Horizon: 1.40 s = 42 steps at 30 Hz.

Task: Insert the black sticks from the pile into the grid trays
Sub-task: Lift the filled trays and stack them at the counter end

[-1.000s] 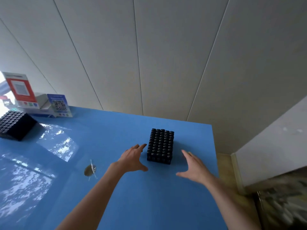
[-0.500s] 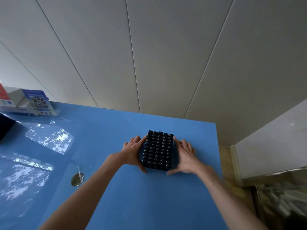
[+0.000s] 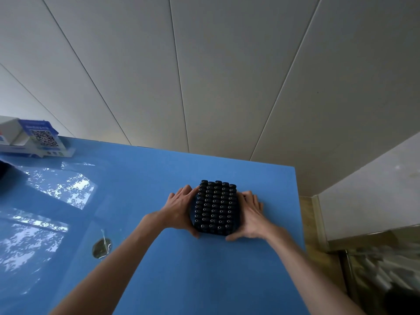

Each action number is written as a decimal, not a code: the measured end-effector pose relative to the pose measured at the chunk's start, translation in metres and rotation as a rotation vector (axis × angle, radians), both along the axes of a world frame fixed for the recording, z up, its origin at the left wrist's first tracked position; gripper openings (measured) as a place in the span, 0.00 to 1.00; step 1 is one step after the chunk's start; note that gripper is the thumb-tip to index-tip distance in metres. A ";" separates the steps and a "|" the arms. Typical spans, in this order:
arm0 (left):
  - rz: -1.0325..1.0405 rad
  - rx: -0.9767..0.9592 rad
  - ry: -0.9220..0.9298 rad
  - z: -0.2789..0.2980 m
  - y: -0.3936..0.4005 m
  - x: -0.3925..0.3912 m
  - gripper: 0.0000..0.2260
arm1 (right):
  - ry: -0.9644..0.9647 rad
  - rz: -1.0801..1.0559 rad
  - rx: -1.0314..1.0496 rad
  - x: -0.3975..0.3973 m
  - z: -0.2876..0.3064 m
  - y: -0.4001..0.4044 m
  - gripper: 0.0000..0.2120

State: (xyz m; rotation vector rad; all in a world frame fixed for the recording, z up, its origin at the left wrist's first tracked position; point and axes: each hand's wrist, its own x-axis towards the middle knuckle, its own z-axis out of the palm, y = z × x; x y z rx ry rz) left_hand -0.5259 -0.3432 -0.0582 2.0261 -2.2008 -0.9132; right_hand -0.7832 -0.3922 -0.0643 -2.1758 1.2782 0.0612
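1. We look down on a glossy blue flat counter (image 3: 159, 258) that fills the lower part of the view; pale window reflections lie across its left side.
2. Behind the counter rises a wall of pale grey panels (image 3: 204, 76) with thin seams, and a lighter grey wall (image 3: 375, 189) stands at the right.
3. Our two bare forearms reach in from the bottom edge towards the middle of the counter.
4. A black rectangular grid tray (image 3: 216, 209) stands on the counter near its far right corner, its cells filled with upright black sticks whose round tops face us in neat rows.
5. Our left hand (image 3: 179, 210) grips the tray's left side: its fingers lie along that side and its thumb curls round the near left corner.
6. Our right hand (image 3: 251, 218) grips the tray's right side the same way, fingers flat against that side and thumb hooked round the near right corner.
7. At the far left of the counter stands a white box (image 3: 11, 133) and, just beside it, a small blue card with a black-and-white square code (image 3: 43, 137).
8. A small round greyish mark (image 3: 101, 247) sits on the counter, left of our left forearm.
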 end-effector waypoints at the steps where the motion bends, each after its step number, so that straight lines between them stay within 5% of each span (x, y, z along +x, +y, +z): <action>1: 0.003 -0.013 0.008 0.000 0.002 0.000 0.59 | -0.004 0.004 0.002 0.000 0.000 0.001 0.60; 6: 0.022 -0.034 0.101 0.001 0.008 -0.002 0.53 | -0.054 0.014 0.071 -0.001 0.008 0.002 0.61; 16: 0.111 -0.009 0.379 0.021 0.045 -0.011 0.58 | -0.422 -0.024 0.412 -0.004 0.034 0.024 0.54; 42: 0.645 -0.190 0.653 0.077 0.304 0.041 0.48 | -0.477 0.485 0.462 0.109 0.100 0.173 0.59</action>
